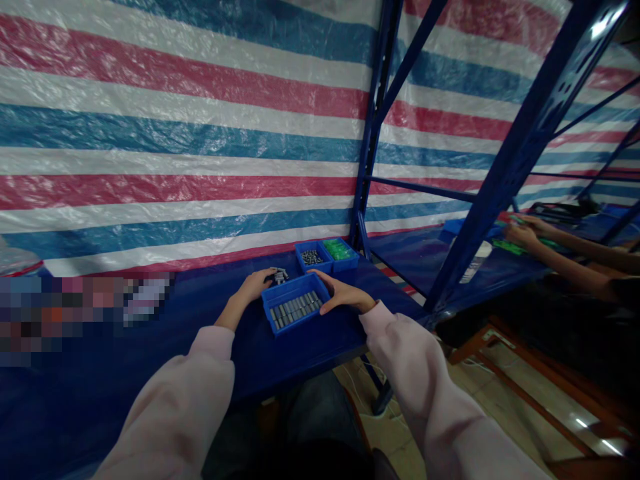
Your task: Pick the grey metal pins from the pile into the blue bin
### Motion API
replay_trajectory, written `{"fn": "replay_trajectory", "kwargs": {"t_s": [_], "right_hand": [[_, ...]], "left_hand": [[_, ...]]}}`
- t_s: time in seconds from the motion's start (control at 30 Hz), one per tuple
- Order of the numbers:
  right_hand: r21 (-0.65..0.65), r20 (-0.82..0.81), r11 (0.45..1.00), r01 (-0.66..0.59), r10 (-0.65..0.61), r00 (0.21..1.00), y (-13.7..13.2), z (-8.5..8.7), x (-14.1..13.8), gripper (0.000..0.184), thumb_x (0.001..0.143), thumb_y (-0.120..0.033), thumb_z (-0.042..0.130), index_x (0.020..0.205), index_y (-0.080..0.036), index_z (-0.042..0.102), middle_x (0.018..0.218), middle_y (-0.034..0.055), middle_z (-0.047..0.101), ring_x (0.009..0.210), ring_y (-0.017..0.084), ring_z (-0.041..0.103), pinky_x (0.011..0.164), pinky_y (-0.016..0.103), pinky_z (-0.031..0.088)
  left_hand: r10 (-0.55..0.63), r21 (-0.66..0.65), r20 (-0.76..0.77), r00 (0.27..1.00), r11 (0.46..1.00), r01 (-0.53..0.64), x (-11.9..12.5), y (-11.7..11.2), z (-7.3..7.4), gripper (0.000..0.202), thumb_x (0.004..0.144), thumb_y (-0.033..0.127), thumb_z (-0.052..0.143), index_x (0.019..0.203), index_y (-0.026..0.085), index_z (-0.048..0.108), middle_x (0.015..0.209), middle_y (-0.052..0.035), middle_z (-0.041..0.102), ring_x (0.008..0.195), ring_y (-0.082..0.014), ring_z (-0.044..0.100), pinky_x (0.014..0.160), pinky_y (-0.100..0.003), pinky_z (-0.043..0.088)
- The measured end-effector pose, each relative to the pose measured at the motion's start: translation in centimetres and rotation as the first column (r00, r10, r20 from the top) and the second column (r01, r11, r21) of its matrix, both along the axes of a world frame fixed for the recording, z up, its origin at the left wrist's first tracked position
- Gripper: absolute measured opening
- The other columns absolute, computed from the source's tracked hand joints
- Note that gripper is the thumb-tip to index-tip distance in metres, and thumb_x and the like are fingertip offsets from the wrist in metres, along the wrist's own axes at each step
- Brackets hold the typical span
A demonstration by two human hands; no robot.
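Note:
A blue plastic bin (293, 328) sits on the dark blue table in front of me, with rows of grey metal cylinders (296, 309) lying in it. My right hand (345, 293) grips the bin's right side, thumb at the front corner and fingers along the back corner. Just behind the bin's back left corner lies a small heap of metal parts (281, 275). My left hand (256, 285) rests beside that heap, fingers stretched toward it and partly out of sight; nothing held shows in it.
Behind stand two more blue bins, one with small metal pieces (313, 257), one with green pieces (339, 250). A blue metal rack post (370, 147) rises behind them. At right, another person's hands (523, 230) hold something over green items. A blurred patch covers the table's left.

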State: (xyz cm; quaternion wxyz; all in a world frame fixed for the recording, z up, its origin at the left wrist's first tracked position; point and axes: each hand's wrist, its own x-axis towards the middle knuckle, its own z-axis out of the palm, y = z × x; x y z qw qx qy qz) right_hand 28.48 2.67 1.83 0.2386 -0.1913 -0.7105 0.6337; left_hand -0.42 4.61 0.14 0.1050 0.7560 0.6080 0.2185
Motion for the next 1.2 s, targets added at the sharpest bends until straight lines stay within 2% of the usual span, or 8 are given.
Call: {"fn": "replay_trajectory", "kwargs": {"t_s": [0.37, 0.57, 0.63, 0.7, 0.77, 0.83, 0.97, 1.2], "right_hand": [[-0.021, -0.022, 0.998, 0.053, -0.054, 0.998, 0.0, -0.1, -0.2, 0.110, 0.045, -0.020, 0.085, 0.139, -0.027, 0.028, 0.136, 0.0067, 0.041, 0.126, 0.025, 0.039, 0.105, 0.038, 0.031], [-0.034, -0.001, 0.992, 0.118, -0.118, 0.993, -0.3, 0.2, -0.5, 0.105, 0.046, -0.020, 0.084, 0.137, -0.024, 0.032, 0.132, 0.0069, 0.046, 0.123, 0.025, 0.042, 0.104, 0.038, 0.033], [-0.032, 0.019, 0.990, 0.138, -0.137, 0.990, -0.3, 0.1, -0.5, 0.104, 0.046, -0.020, 0.085, 0.137, -0.024, 0.033, 0.130, 0.0066, 0.048, 0.122, 0.025, 0.043, 0.104, 0.038, 0.033], [-0.003, 0.039, 0.987, 0.159, -0.158, 0.987, -0.1, 0.0, -0.5, 0.104, 0.045, -0.021, 0.085, 0.136, -0.024, 0.034, 0.129, 0.0064, 0.048, 0.123, 0.024, 0.042, 0.106, 0.038, 0.031], [0.029, 0.049, 0.985, 0.169, -0.170, 0.984, 0.1, -0.2, -0.4, 0.105, 0.045, -0.021, 0.085, 0.136, -0.023, 0.034, 0.130, 0.0070, 0.047, 0.123, 0.024, 0.041, 0.106, 0.037, 0.030], [0.047, 0.062, 0.985, 0.165, -0.168, 0.984, 0.3, -0.3, -0.4, 0.107, 0.044, -0.022, 0.085, 0.137, -0.021, 0.033, 0.131, 0.0080, 0.046, 0.123, 0.025, 0.041, 0.106, 0.037, 0.030], [0.061, 0.090, 0.986, 0.156, -0.161, 0.983, 0.4, -0.4, -0.4, 0.110, 0.044, -0.024, 0.085, 0.139, -0.020, 0.029, 0.131, 0.0098, 0.045, 0.123, 0.026, 0.041, 0.106, 0.038, 0.030], [0.074, 0.089, 0.985, 0.159, -0.165, 0.982, 0.1, -0.2, -0.5, 0.106, 0.045, -0.025, 0.085, 0.137, -0.022, 0.032, 0.129, 0.0075, 0.047, 0.122, 0.024, 0.042, 0.105, 0.037, 0.031]], "left_hand": [[0.062, 0.055, -0.052, 0.997, 0.997, -0.059, 0.5, -1.2, 1.2, 0.021, 0.074, 0.020, 0.062, 0.093, 0.020, 0.070, 0.094, -0.0063, 0.069, 0.088, -0.0204, 0.064, 0.083, -0.028, 0.046], [0.063, 0.252, 0.087, 0.994, 0.964, -0.083, 3.1, -3.3, 5.3, 0.028, 0.086, 0.020, 0.044, 0.106, 0.013, 0.063, 0.103, -0.0110, 0.064, 0.093, -0.0186, 0.060, 0.086, -0.031, 0.046], [-0.012, 0.293, 0.110, 0.994, 0.956, -0.021, 5.0, -4.6, 6.7, 0.027, 0.087, 0.023, 0.043, 0.103, 0.017, 0.063, 0.104, -0.0073, 0.064, 0.096, -0.0169, 0.059, 0.088, -0.029, 0.045], [-0.262, 0.239, 0.088, 0.961, 0.942, 0.235, 7.1, -5.9, 7.3, 0.023, 0.084, 0.020, 0.046, 0.095, 0.020, 0.066, 0.099, -0.0030, 0.066, 0.093, -0.0154, 0.060, 0.086, -0.026, 0.046], [-0.497, 0.075, 0.040, 0.867, 0.866, 0.494, 8.8, -6.6, 7.0, 0.029, 0.080, 0.012, 0.044, 0.094, 0.021, 0.068, 0.100, -0.0018, 0.068, 0.095, -0.0154, 0.061, 0.089, -0.026, 0.044], [-0.589, -0.034, 0.005, 0.808, 0.808, 0.589, 10.0, -6.8, 6.0, 0.036, 0.077, 0.007, 0.042, 0.098, 0.021, 0.068, 0.104, -0.0021, 0.068, 0.098, -0.0160, 0.060, 0.092, -0.026, 0.043], [-0.603, -0.063, -0.032, 0.797, 0.797, 0.601, 10.2, -6.2, 4.6, 0.039, 0.077, 0.007, 0.042, 0.102, 0.021, 0.068, 0.109, -0.0046, 0.066, 0.100, -0.0178, 0.060, 0.092, -0.027, 0.042], [-0.557, -0.063, -0.149, 0.817, 0.830, 0.554, 9.3, -7.0, 5.0, 0.038, 0.079, 0.008, 0.042, 0.104, 0.021, 0.068, 0.114, -0.0070, 0.063, 0.101, -0.0216, 0.059, 0.092, -0.032, 0.042]]}}
